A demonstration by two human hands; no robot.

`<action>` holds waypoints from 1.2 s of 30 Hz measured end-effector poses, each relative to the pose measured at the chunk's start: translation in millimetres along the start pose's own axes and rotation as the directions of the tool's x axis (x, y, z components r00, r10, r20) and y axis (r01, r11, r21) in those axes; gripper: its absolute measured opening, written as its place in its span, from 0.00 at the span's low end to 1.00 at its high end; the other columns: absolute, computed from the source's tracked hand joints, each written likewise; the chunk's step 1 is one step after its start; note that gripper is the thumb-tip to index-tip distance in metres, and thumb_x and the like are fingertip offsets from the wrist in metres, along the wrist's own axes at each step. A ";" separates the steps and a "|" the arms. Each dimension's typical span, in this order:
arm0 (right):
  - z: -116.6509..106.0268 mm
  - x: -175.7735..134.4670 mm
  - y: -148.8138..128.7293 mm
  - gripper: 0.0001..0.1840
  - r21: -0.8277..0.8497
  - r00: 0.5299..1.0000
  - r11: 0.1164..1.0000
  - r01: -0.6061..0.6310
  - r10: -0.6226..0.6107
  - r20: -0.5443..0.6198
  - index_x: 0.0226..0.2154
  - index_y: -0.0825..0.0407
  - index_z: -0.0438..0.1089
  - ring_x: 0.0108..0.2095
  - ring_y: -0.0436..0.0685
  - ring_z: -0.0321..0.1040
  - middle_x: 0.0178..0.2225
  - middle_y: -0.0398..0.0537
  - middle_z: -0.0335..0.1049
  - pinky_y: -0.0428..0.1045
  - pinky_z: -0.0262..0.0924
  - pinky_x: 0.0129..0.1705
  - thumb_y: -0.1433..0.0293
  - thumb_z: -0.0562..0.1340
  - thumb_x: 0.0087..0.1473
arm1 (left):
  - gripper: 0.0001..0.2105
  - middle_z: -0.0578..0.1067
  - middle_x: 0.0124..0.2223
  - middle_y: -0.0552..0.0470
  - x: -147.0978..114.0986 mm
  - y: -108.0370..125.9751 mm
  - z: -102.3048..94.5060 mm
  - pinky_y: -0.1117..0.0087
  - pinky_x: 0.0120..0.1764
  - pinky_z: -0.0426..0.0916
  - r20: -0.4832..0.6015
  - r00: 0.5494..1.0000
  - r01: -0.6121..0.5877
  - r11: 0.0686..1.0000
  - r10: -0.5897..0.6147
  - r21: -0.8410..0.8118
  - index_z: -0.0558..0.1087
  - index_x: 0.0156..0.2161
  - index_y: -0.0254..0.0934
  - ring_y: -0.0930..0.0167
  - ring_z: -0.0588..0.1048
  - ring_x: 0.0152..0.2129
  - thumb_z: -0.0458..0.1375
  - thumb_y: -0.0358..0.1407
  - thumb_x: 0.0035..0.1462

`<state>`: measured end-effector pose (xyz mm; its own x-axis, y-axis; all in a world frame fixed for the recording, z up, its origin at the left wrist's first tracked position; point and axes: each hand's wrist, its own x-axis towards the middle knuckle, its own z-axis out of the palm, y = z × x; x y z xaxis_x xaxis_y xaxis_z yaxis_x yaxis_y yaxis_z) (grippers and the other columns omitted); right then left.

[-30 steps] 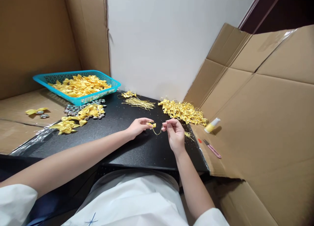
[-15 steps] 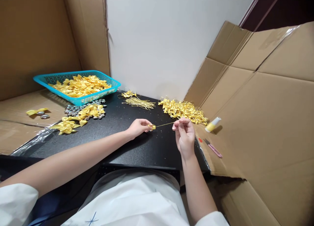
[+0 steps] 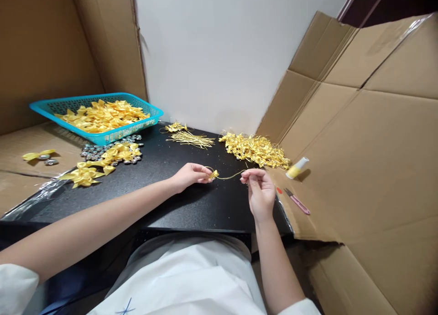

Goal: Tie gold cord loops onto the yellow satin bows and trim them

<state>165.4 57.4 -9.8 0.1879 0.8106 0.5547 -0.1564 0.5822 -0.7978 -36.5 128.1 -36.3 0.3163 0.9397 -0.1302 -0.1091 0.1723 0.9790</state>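
Between the fingertips of my left hand (image 3: 192,177) is a small yellow ribbon bow (image 3: 214,174), held just above the black tabletop. A thin gold cord (image 3: 228,178) runs from the bow across to my right hand (image 3: 259,187) and sags a little in the middle. The thumb and fingers of my right hand pinch the cord's other end. Part of the bow is hidden behind my left fingers.
A turquoise basket (image 3: 99,138) of yellow ribbon bows stands at the back left, with silver buttons (image 3: 92,152) and loose bows (image 3: 84,174) before it. Gold cords (image 3: 193,140) and a heap of corded bows (image 3: 255,150) lie behind. Right are a glue tube (image 3: 297,167) and thread snips (image 3: 297,201).
The cord, straight and taut before, now hangs slack in a shallow curve. Both hands keep their hold and have hardly moved, while the view has shifted slightly.
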 end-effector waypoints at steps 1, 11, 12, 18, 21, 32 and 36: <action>1.2 -1.6 2.1 0.06 -0.051 1.000 0.999 -0.002 0.004 0.029 0.32 0.50 0.70 0.28 0.48 0.70 0.30 0.43 0.75 0.46 0.66 0.34 0.65 0.62 0.56 | 0.15 0.80 0.29 0.46 -0.7 0.7 0.1 0.66 0.39 0.72 0.002 1.000 0.005 1.000 -0.005 0.022 0.77 0.29 0.31 0.69 0.77 0.28 0.71 0.34 0.32; 16.8 -13.2 26.9 0.09 -0.502 0.954 0.865 -0.014 0.162 0.252 0.42 0.52 0.64 0.24 0.49 0.64 0.23 0.39 0.65 0.44 0.60 0.29 0.67 0.53 0.60 | 0.18 0.81 0.30 0.48 -4.7 2.7 1.2 0.69 0.31 0.69 0.012 0.999 -0.038 0.985 0.036 0.168 0.79 0.33 0.32 0.69 0.76 0.25 0.71 0.35 0.30; 19.1 -14.3 28.4 0.09 -0.524 0.948 0.852 -0.006 0.171 0.268 0.41 0.52 0.64 0.24 0.49 0.64 0.23 0.39 0.65 0.44 0.60 0.30 0.68 0.53 0.60 | 0.18 0.81 0.31 0.47 -5.4 3.1 1.8 0.69 0.32 0.69 0.011 0.999 -0.053 0.983 0.052 0.177 0.79 0.33 0.32 0.69 0.76 0.26 0.70 0.35 0.31; 21.7 -11.9 35.2 0.09 -0.412 0.938 0.904 -0.116 0.236 0.254 0.41 0.52 0.66 0.29 0.50 0.69 0.27 0.43 0.70 0.46 0.65 0.36 0.68 0.55 0.58 | 0.17 0.81 0.31 0.47 -6.8 2.5 4.4 0.67 0.35 0.70 0.012 0.992 -0.127 0.962 0.128 0.240 0.80 0.31 0.32 0.66 0.77 0.29 0.70 0.39 0.32; 5.6 3.7 26.1 0.09 -0.160 0.971 0.963 -0.216 0.229 0.070 0.39 0.52 0.68 0.30 0.49 0.70 0.28 0.43 0.72 0.46 0.67 0.36 0.66 0.60 0.54 | 0.16 0.81 0.30 0.48 -4.7 -0.3 2.2 0.69 0.32 0.69 0.009 0.984 -0.166 0.916 0.175 0.366 0.80 0.32 0.33 0.66 0.77 0.27 0.68 0.40 0.35; -21.1 14.4 -1.7 0.11 -0.032 0.985 0.993 -0.111 0.106 -0.135 0.33 0.51 0.70 0.28 0.47 0.70 0.26 0.41 0.73 0.44 0.68 0.33 0.63 0.66 0.49 | 0.11 0.77 0.25 0.51 -8.8 -0.9 3.2 0.74 0.25 0.63 0.086 0.925 -0.334 0.681 0.371 0.652 0.79 0.32 0.33 0.72 0.72 0.21 0.59 0.39 0.48; 3.7 -8.0 12.6 0.10 -0.194 0.975 0.958 -0.213 0.222 0.023 0.36 0.51 0.70 0.30 0.51 0.74 0.28 0.44 0.76 0.47 0.70 0.36 0.64 0.64 0.52 | 0.10 0.76 0.25 0.52 -12.1 0.6 4.4 0.75 0.25 0.62 0.123 0.912 -0.364 0.636 0.391 0.681 0.77 0.31 0.33 0.73 0.70 0.21 0.57 0.37 0.50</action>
<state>158.3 58.6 -23.5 0.1258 0.9207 0.3694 -0.0021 0.3726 -0.9280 -36.2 115.5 -33.4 0.3622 0.8880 0.2832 0.4567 -0.4340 0.7766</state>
